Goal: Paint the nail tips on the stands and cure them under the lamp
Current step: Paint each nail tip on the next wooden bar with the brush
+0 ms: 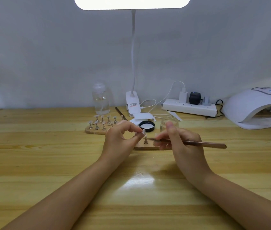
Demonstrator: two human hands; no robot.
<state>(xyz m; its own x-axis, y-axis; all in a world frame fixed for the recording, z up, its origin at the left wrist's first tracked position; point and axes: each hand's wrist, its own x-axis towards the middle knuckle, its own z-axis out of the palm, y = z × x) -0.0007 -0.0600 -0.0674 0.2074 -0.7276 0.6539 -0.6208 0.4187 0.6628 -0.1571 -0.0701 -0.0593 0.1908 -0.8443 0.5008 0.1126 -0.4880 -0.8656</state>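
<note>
Mid-task by my read: left hand (121, 138) pinches a nail tip (143, 131) just above its stand (145, 141) on the near wooden base (145, 147); right hand (179, 140) grips the brush (202, 144), bristles near that stand; curing lamp (257, 107) sits far right on the desk (48, 163), nothing visible inside; far rack (98, 126) holds more tips, paint state unreadable; right hand covers the rest of the near base.

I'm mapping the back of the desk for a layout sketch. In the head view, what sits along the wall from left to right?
Clear bottle → clip base of the desk lamp → white power strip → white nail curing lamp.
</note>
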